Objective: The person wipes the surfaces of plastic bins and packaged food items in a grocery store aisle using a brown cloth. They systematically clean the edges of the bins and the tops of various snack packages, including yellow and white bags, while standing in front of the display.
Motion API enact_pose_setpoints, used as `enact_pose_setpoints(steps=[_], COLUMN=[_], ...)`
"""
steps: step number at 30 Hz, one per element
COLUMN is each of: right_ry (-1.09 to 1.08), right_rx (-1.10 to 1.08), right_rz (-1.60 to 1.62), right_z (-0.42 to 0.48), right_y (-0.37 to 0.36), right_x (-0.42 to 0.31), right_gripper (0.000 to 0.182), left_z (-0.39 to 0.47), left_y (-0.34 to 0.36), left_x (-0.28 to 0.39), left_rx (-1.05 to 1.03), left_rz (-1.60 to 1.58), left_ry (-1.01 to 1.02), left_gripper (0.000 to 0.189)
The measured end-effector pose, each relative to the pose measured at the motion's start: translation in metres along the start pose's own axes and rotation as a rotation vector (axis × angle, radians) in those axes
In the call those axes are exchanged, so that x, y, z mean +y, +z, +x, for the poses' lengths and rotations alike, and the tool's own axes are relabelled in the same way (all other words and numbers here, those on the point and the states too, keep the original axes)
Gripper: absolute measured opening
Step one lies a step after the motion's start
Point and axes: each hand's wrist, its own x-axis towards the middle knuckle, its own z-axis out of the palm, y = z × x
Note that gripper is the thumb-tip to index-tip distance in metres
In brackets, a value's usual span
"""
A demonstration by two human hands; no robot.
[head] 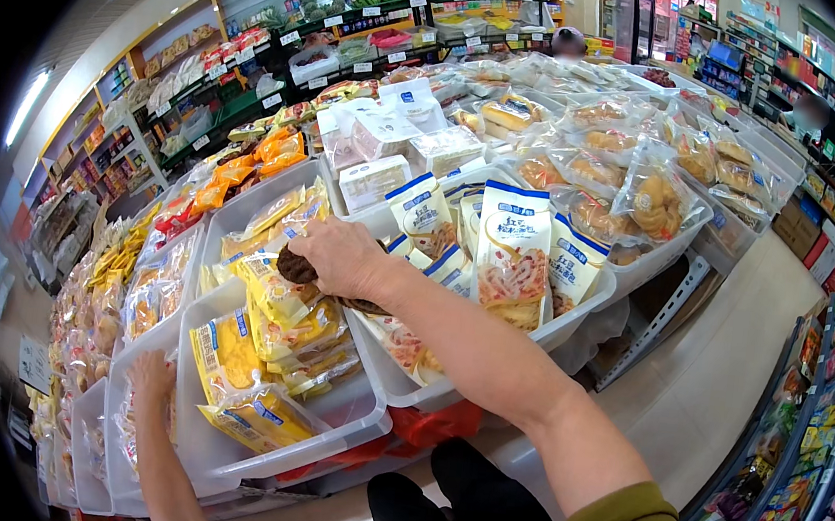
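My right hand is closed around a dark brown, rough-textured thing, probably a bunched cloth. It is above yellow bread packets piled in a translucent plastic bin. Part of something dark also shows under the wrist. To the right, an adjoining bin holds white, blue-topped bread bags, some standing upright. My left hand is lower left, over a narrower bin of clear-wrapped packets, close to the wall between the bins. Its fingertips are hidden, so its grip is unclear.
Bins of wrapped buns and clear boxes continue beyond. Orange packets lie farther left. Produce shelves line the back. A snack rack stands across the aisle at right. A person is at the far right.
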Motion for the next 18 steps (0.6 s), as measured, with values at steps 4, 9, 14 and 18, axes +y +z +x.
enact_pose_setpoints(steps=[4,9,14,18], right_ry=[0.006,0.004,-0.008,-0.001], right_rx=[-0.017,-0.040,-0.035,-0.050], right_rz=[-0.001,-0.017,0.009,0.006], right_z=[0.000,-0.002,0.001,-0.001], right_y=[-0.001,-0.005,0.000,-0.002], right_x=[0.001,0.002,-0.001,0.002], right_gripper=[0.027,0.025,0.028,0.027], left_z=[-0.008,-0.018,-0.014,-0.011], left_y=[-0.005,-0.011,0.018,-0.001], left_x=[-0.002,0.007,-0.017,-0.002], left_rx=[0.029,0.007,0.182,-0.043], left_rz=[-0.005,0.043,0.009,0.075], left_ry=[0.008,0.031,0.098,0.048], left_gripper=[0.026,0.031,0.029,0.035])
